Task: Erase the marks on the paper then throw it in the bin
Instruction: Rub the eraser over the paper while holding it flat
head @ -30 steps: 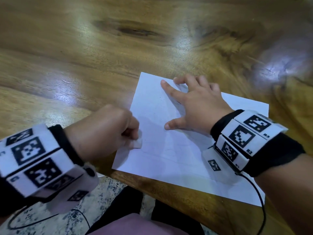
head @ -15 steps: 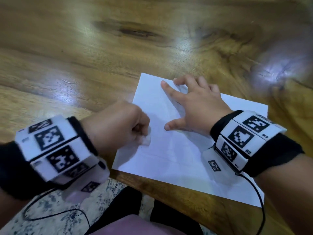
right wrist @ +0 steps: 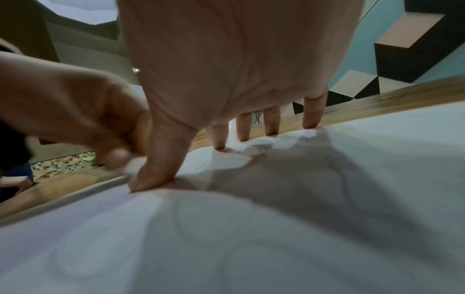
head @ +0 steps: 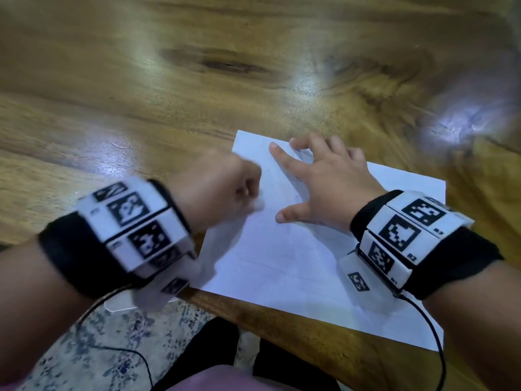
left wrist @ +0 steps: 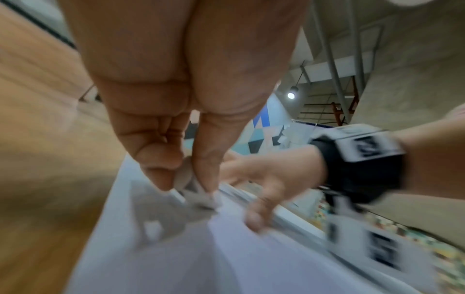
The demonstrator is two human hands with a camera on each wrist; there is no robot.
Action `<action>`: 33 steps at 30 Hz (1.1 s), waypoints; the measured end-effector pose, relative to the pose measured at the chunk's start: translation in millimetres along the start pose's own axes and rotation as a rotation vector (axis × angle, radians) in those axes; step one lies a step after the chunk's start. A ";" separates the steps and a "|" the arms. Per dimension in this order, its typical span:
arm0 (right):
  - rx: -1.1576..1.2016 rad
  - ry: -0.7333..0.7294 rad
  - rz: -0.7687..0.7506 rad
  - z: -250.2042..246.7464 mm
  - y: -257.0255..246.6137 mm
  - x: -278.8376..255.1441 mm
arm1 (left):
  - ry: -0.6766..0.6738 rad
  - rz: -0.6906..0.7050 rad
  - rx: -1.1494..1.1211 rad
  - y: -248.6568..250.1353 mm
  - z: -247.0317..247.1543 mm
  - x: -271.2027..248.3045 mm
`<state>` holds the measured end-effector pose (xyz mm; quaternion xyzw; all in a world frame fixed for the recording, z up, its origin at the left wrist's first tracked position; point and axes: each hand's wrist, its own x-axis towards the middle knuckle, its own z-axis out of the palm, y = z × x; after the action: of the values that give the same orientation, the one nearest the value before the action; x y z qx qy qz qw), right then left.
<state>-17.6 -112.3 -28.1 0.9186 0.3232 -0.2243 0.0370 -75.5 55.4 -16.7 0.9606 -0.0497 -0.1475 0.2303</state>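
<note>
Paper (head: 282, 263): white sheet, flat on the wooden surface (head: 141, 94), near edge lying just at the surface's front edge; faint pencil marks visible on it, so erasing looks unfinished.
Left hand (head: 217, 190): at the sheet's left side, blurred with motion; fingers (left wrist: 161, 159) clenched and pinching a small white eraser (left wrist: 198, 193) between thumb and forefinger, its tip down on the paper. The low, tight pinch probably lets pressure go straight into the rub.
Right hand (head: 324, 182): flat on the sheet's far half, fingers spread and straight, grasping nothing; thumb (right wrist: 161, 171) and fingertips (right wrist: 312, 117) press the paper down. Judged purpose: a brace, so the sheet does not slide or buckle under the eraser. A slight ripple shows in the paper by the fingertips.
Gap between hands: narrow; the eraser works just beside the right thumb, where the sheet is held tautest.
Wrist bands: marker-covered, one on each wrist, cables trailing off the front edge.
Bin: not in view.
Step in hand: erasing; binning not yet begun.
</note>
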 end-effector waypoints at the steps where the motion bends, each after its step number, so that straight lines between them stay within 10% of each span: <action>1: -0.001 0.001 0.003 0.1 0.1 0.0 | 0.056 -0.012 0.018 1.7 -2.0 9.7; 8: 0.001 0.003 0.004 0.2 0.6 0.3 | -0.218 0.083 -0.040 -4.4 10.7 -39.0; 14: 0.008 0.004 0.006 0.0 0.1 -0.4 | 0.119 0.005 0.022 -7.4 -0.3 -2.4; 20: 0.015 0.002 0.003 -0.1 0.5 -0.3 | -0.187 0.036 -0.105 -17.0 12.5 -54.5; 27: 0.002 -0.002 0.004 -0.6 0.5 -0.2 | 0.089 -0.021 -0.069 -9.6 9.9 -20.6; 33: 0.003 -0.006 0.004 -0.8 0.2 -0.4 | -0.172 0.016 -0.163 -8.7 17.5 -58.0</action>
<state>-17.4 -112.5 -27.2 0.9187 0.3209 -0.2275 0.0368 -135.8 65.1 -20.5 0.9220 -0.0649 -0.2310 0.3038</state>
